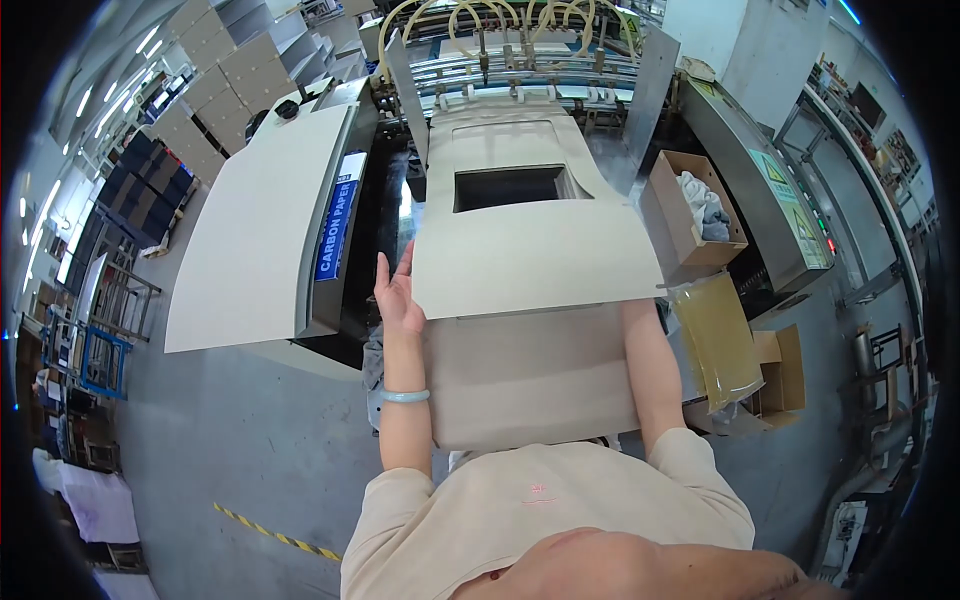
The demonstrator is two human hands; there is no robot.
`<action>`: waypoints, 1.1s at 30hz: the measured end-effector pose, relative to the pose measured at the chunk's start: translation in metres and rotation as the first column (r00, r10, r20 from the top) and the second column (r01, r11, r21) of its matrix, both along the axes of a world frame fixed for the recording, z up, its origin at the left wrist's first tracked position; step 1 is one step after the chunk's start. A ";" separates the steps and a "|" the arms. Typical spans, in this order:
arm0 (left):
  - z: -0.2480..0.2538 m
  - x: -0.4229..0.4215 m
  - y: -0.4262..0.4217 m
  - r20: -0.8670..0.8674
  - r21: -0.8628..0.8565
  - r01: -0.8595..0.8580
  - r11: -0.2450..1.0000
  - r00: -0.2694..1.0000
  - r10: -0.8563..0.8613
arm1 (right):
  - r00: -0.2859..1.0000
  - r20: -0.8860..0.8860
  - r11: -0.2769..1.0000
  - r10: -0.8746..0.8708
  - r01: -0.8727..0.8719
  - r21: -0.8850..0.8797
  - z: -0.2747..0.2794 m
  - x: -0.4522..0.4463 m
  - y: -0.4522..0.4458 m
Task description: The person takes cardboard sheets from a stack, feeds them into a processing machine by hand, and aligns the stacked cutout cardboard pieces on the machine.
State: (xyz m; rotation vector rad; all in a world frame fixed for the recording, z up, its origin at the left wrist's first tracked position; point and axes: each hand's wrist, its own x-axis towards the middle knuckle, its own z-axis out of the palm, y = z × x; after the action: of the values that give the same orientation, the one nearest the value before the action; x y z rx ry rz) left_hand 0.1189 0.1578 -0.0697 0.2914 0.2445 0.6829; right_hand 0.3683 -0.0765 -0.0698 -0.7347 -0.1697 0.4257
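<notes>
A large pale cardboard sheet [535, 255] lies in front of me, its near edge raised over a stack of greyish sheets [530, 365]. Behind its far edge more board shows, with a rectangular opening [510, 188] in it. My left hand [402, 295] is at the sheet's left edge, fingers stretched and apart, palm turned up. Whether it touches the edge I cannot tell. My right forearm [652, 365] runs under the sheet's right side, and that hand is hidden beneath it.
A machine with yellowish hoses [510, 15] stands at the far end. Left is another big pale sheet [255, 220] near a blue "CARBON PAPER" box [337, 225]. On the right are a cardboard box with cloths [690, 240], a yellowish plastic-wrapped stack [718, 340] and an open carton [785, 375].
</notes>
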 end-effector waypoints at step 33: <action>0.011 0.005 -0.020 -0.526 0.465 -0.076 0.882 0.778 0.344 | 0.760 -0.380 0.830 0.527 -0.365 0.421 -0.009 -0.027 0.083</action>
State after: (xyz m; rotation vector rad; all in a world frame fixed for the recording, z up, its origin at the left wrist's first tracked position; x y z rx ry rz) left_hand 0.1237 0.1375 -0.0584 0.9184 0.7535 0.8597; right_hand 0.3417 0.0063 -0.0789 -0.2299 0.0630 1.0145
